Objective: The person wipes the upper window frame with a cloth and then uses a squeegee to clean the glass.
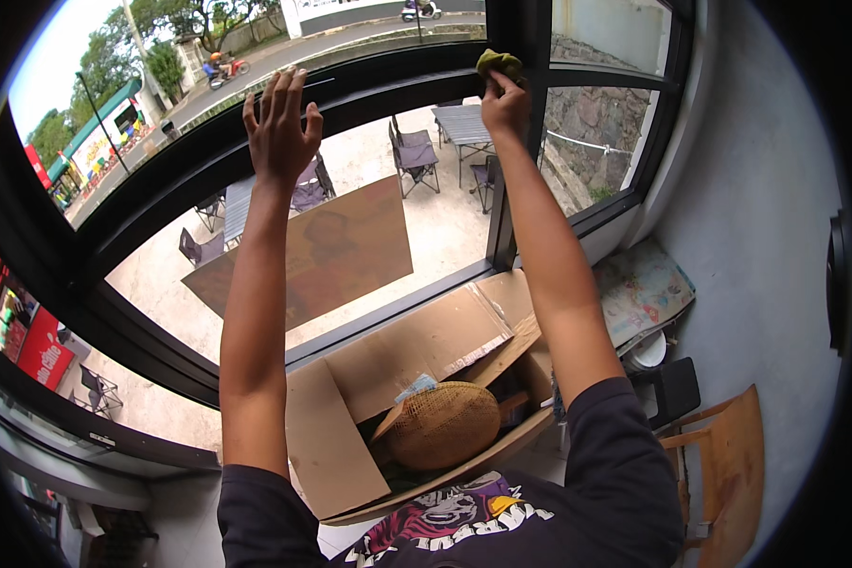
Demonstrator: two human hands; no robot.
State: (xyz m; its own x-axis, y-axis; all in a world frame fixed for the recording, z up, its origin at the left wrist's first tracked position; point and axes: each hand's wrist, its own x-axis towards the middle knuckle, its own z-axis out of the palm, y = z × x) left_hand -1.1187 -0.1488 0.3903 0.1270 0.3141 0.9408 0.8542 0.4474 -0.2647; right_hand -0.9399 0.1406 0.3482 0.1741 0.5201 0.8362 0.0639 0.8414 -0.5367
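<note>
My right hand (505, 106) is raised at the upper right and grips a crumpled olive-green cloth (499, 65). The cloth lies against the corner where the black window frame's crossbar (419, 77) meets an upright post. Further left, my left hand (278, 128) is raised with its fingers spread in front of the same crossbar, holding nothing. Whether its fingertips touch the frame or the glass I cannot tell. Below the crossbar, a brown rectangular sheet (341, 248) shows at the lower pane.
Below my arms stands an open cardboard box (341, 447) with a round woven bamboo tray (444, 426) inside. A wooden chair (731, 461) and a black stool (674, 390) stand by the right wall. Folding chairs (415, 156) and tables are outside the glass.
</note>
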